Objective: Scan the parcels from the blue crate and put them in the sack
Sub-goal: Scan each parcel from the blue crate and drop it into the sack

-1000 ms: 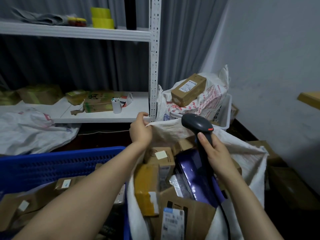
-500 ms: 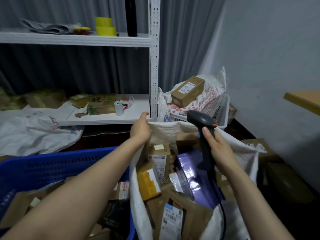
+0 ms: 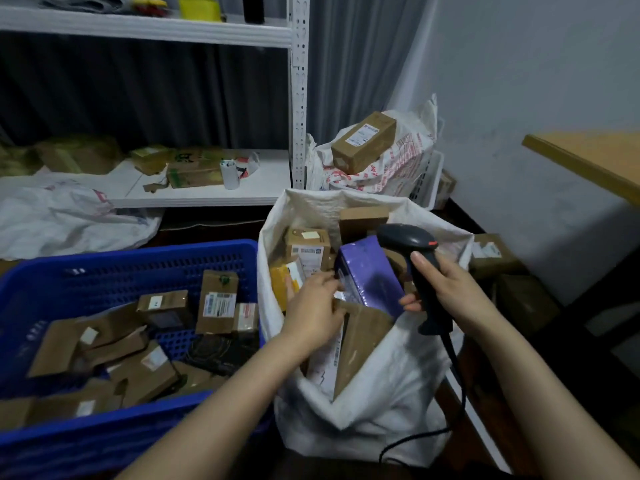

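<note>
Head view: one blue crate on the left, with ten-plus brown parcels jumbled inside. One white sack stands just right of it, parcel-filled. One black scanner, right hand wrapped round its handle. Left hand is in the sack, fingers bent against the purple parcel; grip unclear.

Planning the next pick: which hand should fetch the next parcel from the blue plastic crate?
Probably left. The left hand is nearer the blue plastic crate, while the right hand grips the black handheld scanner.

White shelving against grey curtain, pale wall.
</note>
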